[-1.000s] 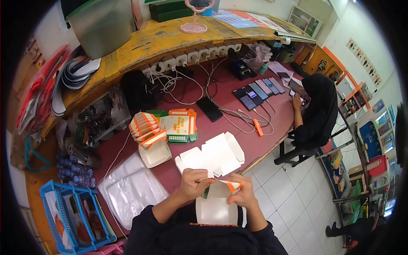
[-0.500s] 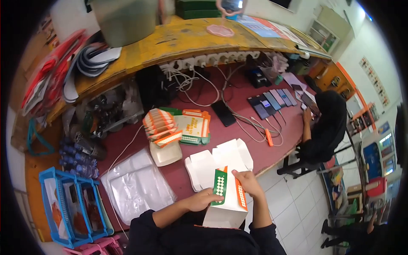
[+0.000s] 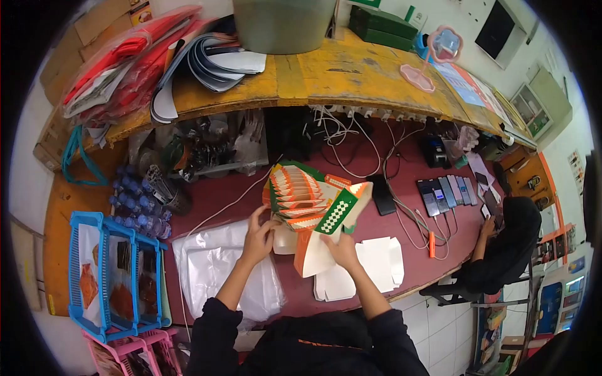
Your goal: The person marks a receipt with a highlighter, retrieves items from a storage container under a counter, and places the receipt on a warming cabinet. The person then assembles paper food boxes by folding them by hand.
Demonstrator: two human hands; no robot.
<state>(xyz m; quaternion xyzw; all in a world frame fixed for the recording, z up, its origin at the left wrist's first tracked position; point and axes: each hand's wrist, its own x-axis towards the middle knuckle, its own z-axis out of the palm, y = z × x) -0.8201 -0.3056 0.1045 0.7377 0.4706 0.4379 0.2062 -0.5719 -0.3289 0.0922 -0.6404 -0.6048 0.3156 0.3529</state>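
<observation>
My right hand (image 3: pixel 340 250) grips a folded white box (image 3: pixel 320 254) with green and orange patterned sides. The box is tilted against the lower right of a nested stack of orange-and-white boxes (image 3: pixel 298 191). At the stack's left edge is my left hand (image 3: pixel 258 237), fingers curved and apart, beside a pale open box (image 3: pixel 284 241) under the stack. Part of a flat printed carton (image 3: pixel 337 181) shows behind the stack. Unfolded white cartons (image 3: pixel 378 266) lie to the right of my right hand.
Clear plastic bags (image 3: pixel 216 269) and a blue basket (image 3: pixel 103 276) are at the left. Cables and a dark phone (image 3: pixel 382 195) lie behind the cartons. More phones (image 3: pixel 433 197) are near a seated person (image 3: pixel 505 250). A yellow shelf (image 3: pixel 351 75) overhangs the maroon table.
The view has shifted left. The box has moved from near my body to the stack, now in my right hand. My left hand has let go of it and moved to the stack's left edge.
</observation>
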